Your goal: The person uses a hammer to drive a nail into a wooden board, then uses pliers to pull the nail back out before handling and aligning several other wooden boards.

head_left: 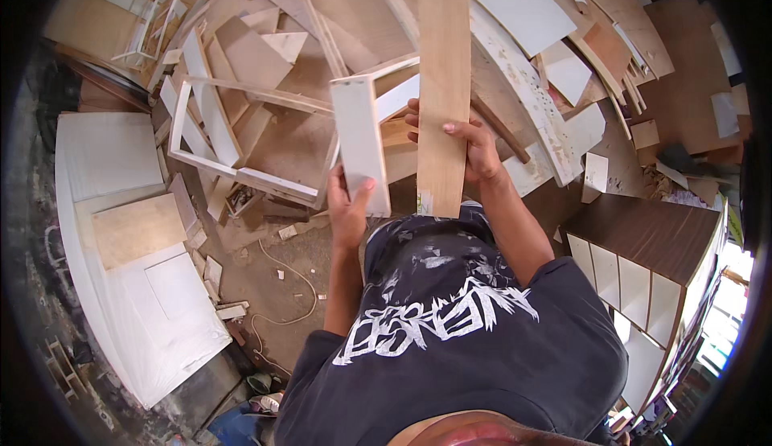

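Observation:
My left hand is closed round the lower part of a short white board with a bare wood edge. That board stands tilted up in front of me; whether its upper end joins the pale frame behind it, I cannot tell. In my right hand is a long light-brown wooden plank, upright, with the thumb on its near face and fingers round its left edge. The plank's lower end is close to my waist, and its upper end runs out of view. A narrow gap separates the two pieces.
A white-edged rectangular frame and several offcuts cover the worktable ahead. To the left stand large white panels with a plywood piece. A dark-topped cabinet is at right. A cord and scraps lie on the floor.

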The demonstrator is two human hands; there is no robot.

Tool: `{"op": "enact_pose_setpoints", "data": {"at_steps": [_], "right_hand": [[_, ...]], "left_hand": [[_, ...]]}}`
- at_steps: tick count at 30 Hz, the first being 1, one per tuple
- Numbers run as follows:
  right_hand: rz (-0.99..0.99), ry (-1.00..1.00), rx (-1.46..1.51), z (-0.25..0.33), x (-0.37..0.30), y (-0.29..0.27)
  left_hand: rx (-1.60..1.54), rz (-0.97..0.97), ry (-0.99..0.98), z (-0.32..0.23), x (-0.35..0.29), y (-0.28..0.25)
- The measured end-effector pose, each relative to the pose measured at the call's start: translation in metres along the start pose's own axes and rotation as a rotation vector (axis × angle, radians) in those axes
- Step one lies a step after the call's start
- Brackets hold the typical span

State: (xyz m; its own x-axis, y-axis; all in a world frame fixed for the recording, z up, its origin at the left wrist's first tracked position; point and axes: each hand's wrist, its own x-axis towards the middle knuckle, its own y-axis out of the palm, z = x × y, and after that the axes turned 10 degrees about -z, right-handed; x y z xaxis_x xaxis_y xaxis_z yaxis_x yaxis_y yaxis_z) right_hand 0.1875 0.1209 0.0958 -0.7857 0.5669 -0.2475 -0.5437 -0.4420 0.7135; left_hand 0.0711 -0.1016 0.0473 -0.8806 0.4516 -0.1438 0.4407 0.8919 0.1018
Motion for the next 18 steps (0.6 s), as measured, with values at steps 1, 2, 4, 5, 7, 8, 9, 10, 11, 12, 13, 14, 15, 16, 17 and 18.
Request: {"op": "enact_pose_setpoints", "data": {"at_steps": [1, 2, 4, 5, 7, 8, 9, 10, 11, 12, 13, 14, 15, 16, 17, 18], "right_hand": [[0.027, 0.020, 0.007, 0.012, 0.000, -0.007], [0.028, 0.018, 0.007, 0.021, 0.002, -0.015], [0.103, 0.023, 0.005, 0.035, 0.003, -0.033], [0.086, 0.082, 0.045, 0.041, 0.004, -0.043], [-0.001, 0.088, -0.012, 0.047, 0.005, -0.066], [-0.075, 0.083, -0.074, 0.051, 0.007, -0.074], [-0.075, 0.062, -0.084, 0.056, 0.005, -0.081], [-0.066, 0.065, -0.082, 0.060, 0.004, -0.083], [-0.050, 0.055, -0.091, 0.065, 0.003, -0.084], [-0.035, 0.043, -0.101, 0.068, 0.002, -0.084], [-0.031, 0.043, -0.102, 0.072, 0.002, -0.083], [0.043, 0.035, -0.016, 0.073, 0.002, -0.081], [0.115, 0.027, 0.070, 0.075, 0.001, -0.080], [0.121, 0.027, 0.068, 0.078, 0.000, -0.081], [0.121, 0.023, 0.058, 0.080, -0.002, -0.083], [0.120, 0.019, 0.049, 0.082, -0.003, -0.084]], "left_hand": [[-0.027, 0.040, -0.030, 0.001, -0.004, 0.021], [-0.027, 0.041, -0.028, -0.001, -0.008, 0.039], [-0.100, 0.078, -0.102, -0.006, -0.020, 0.067], [-0.093, 0.117, -0.105, -0.007, -0.023, 0.078], [-0.124, 0.172, -0.143, -0.007, -0.031, 0.094], [-0.159, 0.228, -0.165, -0.008, -0.034, 0.101], [-0.146, 0.225, -0.150, -0.006, -0.037, 0.105], [-0.143, 0.218, -0.145, -0.005, -0.038, 0.108], [-0.168, 0.214, -0.162, -0.005, -0.039, 0.110], [-0.192, 0.211, -0.180, -0.006, -0.040, 0.112], [-0.193, 0.209, -0.177, -0.007, -0.040, 0.115], [-0.239, 0.189, -0.177, -0.009, -0.041, 0.118], [-0.284, 0.171, -0.177, -0.012, -0.042, 0.121], [-0.286, 0.168, -0.171, -0.016, -0.044, 0.125], [-0.300, 0.177, -0.188, -0.022, -0.046, 0.129], [-0.313, 0.187, -0.204, -0.025, -0.047, 0.132]]}}
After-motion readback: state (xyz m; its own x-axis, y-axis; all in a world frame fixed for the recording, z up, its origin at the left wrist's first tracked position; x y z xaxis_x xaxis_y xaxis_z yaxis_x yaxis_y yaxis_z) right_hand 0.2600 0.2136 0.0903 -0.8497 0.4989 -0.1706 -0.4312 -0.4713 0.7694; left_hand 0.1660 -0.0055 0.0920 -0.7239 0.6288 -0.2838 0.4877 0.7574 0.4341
